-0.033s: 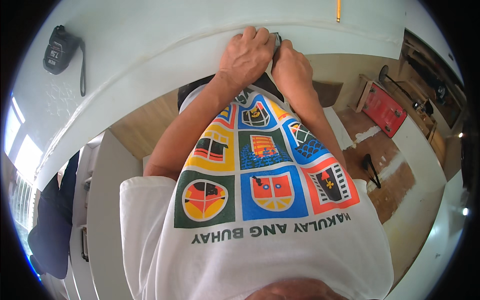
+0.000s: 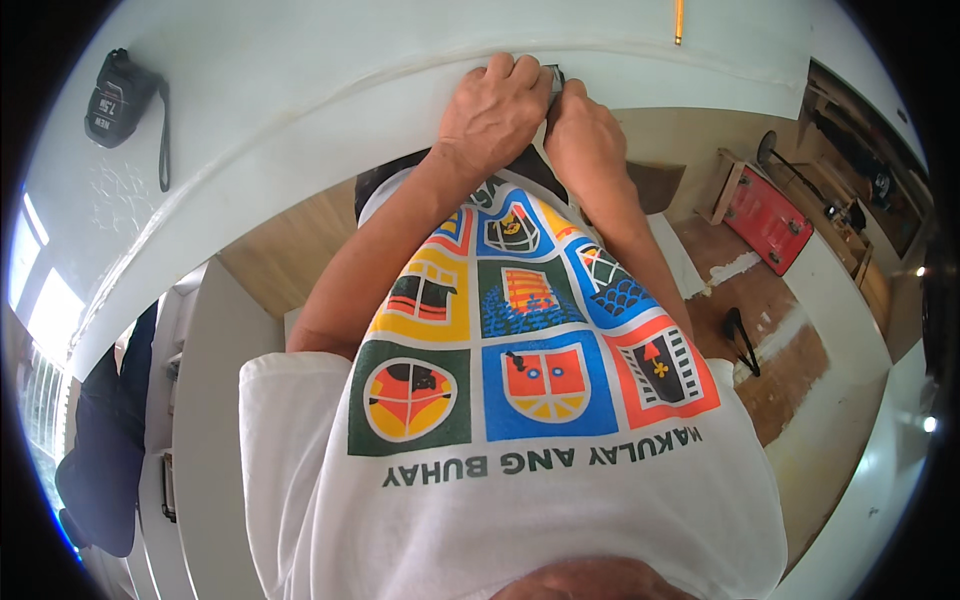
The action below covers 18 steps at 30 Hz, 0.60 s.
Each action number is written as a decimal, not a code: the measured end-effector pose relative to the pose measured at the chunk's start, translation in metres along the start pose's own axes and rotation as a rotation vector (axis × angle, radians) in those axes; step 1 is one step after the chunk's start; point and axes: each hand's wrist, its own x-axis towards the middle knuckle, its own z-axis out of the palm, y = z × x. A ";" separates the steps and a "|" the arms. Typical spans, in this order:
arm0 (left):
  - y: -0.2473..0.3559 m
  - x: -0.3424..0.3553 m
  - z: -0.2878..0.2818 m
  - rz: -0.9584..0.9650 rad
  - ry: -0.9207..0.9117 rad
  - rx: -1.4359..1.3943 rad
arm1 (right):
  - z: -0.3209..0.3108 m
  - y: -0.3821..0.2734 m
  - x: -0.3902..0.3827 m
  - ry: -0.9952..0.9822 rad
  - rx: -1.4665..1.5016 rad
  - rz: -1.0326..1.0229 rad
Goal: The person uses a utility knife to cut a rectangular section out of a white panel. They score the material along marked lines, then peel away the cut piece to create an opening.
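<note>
- A small dark object (image 2: 554,76) with a pale upper end sat at top centre of the frame, in the narrow gap between the two hands, just right of the left hand's bent fingers and along the near side of the right hand's.
- The left hand (image 2: 492,112) was at top centre, back upward, its fingers curled and bunched together — the tips were turned under and hidden, so I could not tell whether they pinched the object.
- The right hand (image 2: 584,125) was just beside it on the right, fingers folded close together; its side met the object, but I could not tell which fingertips, if any, gripped it.
- Both hands were at the near edge of a pale tabletop (image 2: 300,62), which curved across the top of the frame.
- At upper left, a black tape measure (image 2: 114,105) with a wrist strap lay on that tabletop, well apart from the fingers.
- A thin yellow stick (image 2: 678,22) lay at the top edge, right of centre.
- A white printed shirt (image 2: 430,515) filled the lower middle, below the forearms.
- At right were a red panel (image 2: 767,220) in a wooden frame and — lower down — a black strap-like item (image 2: 741,342) near a brown patch of floor (image 2: 790,392).
- Dark cloth (image 2: 108,440) hung at lower left.
</note>
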 end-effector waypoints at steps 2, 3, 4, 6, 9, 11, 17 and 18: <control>-0.001 0.003 0.000 0.004 0.014 0.004 | 0.000 0.002 0.004 -0.003 -0.005 -0.007; -0.004 0.005 0.001 0.010 0.024 0.009 | 0.000 0.002 0.008 0.000 -0.010 -0.017; -0.005 0.005 0.003 0.005 0.015 0.013 | 0.000 0.003 0.012 0.003 -0.015 -0.028; -0.005 0.004 0.005 -0.011 -0.005 0.016 | -0.007 0.001 0.016 -0.035 -0.044 -0.041; -0.008 0.003 0.006 0.011 0.026 0.014 | -0.021 0.003 0.031 -0.136 -0.084 -0.098; -0.008 0.000 -0.001 -0.010 0.005 -0.022 | -0.022 0.004 0.034 -0.155 -0.104 -0.128; -0.009 0.005 -0.002 -0.005 0.041 -0.036 | -0.008 0.004 0.019 -0.010 0.028 -0.034; -0.007 0.005 -0.005 -0.002 0.043 -0.041 | -0.006 0.005 0.018 -0.024 0.012 -0.051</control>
